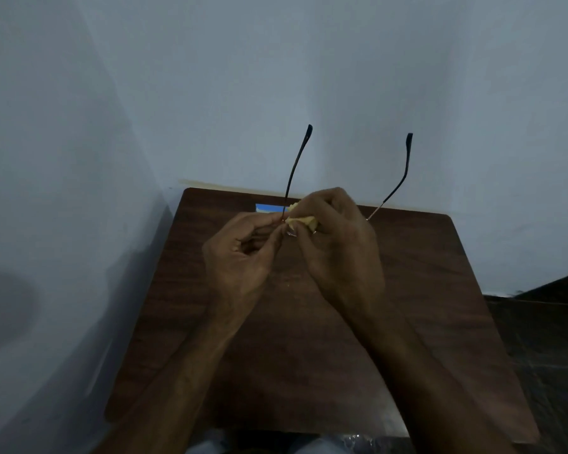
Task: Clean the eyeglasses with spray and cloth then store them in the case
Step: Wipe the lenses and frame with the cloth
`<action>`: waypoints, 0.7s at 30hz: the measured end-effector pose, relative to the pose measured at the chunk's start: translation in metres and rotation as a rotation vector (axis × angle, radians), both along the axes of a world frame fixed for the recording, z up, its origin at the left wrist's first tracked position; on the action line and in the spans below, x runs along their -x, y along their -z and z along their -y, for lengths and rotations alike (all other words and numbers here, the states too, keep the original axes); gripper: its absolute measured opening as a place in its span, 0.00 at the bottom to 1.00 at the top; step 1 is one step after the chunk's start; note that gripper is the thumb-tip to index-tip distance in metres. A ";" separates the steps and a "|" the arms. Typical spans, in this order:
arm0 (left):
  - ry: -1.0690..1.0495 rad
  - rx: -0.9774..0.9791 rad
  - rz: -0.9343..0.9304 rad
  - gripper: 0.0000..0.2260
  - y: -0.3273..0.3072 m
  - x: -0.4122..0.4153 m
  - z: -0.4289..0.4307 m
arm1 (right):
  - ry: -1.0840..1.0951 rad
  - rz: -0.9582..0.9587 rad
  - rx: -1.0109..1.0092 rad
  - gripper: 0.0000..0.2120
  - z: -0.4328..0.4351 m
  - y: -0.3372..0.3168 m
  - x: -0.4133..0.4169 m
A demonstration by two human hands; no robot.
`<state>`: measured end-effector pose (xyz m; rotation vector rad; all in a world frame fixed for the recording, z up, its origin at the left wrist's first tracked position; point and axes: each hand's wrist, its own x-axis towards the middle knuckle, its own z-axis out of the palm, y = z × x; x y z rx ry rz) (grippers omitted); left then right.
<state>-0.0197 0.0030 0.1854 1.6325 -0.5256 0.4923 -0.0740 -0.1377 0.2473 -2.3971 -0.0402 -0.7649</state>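
Observation:
The eyeglasses point(296, 165) are held up above the table, their two dark temple arms pointing up and away from me. My left hand point(240, 257) pinches the frame at its left hinge corner. My right hand point(335, 237) presses a small yellow cloth point(304, 220) against the lens area, and its fingers hide most of the lenses. Only a sliver of lens rim shows between the two hands. No spray bottle or glasses case can be seen.
A dark wooden table point(407, 306) stands in a corner of pale blue walls. A small blue object point(269, 208) lies at the table's far edge, partly hidden behind my hands. Dark floor shows at the right.

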 end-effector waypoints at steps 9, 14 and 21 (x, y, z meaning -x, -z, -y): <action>-0.064 -0.021 0.030 0.12 0.000 -0.005 -0.009 | 0.075 0.007 0.210 0.07 -0.001 0.010 -0.011; -0.059 -0.008 0.034 0.10 -0.004 -0.010 -0.010 | 0.030 0.013 0.135 0.05 -0.006 0.011 -0.004; -0.054 -0.031 0.082 0.10 -0.005 -0.017 -0.008 | 0.103 -0.002 0.011 0.08 -0.018 0.000 -0.022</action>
